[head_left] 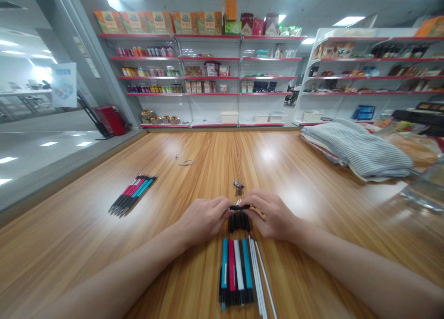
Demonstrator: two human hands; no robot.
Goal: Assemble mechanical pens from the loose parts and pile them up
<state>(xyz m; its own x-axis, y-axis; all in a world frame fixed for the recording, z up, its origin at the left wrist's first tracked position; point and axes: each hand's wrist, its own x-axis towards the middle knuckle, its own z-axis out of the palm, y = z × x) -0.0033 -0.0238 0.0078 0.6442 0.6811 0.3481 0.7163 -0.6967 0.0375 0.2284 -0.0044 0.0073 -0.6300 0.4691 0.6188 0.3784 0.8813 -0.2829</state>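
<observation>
My left hand and my right hand meet over the middle of the wooden table. Both pinch the ends of a short black pen part held crosswise between them. Just below it lie a few black pen tips. Nearer to me lies a row of pen barrels in teal, red, white and black, side by side. Thin white refills lie along their right side. A small heap of metal springs sits just beyond my fingers.
A bundle of finished pens lies to the left. A small wire piece lies farther back. Folded striped cloth is stacked at the right, a clear container at the right edge. Store shelves line the far wall.
</observation>
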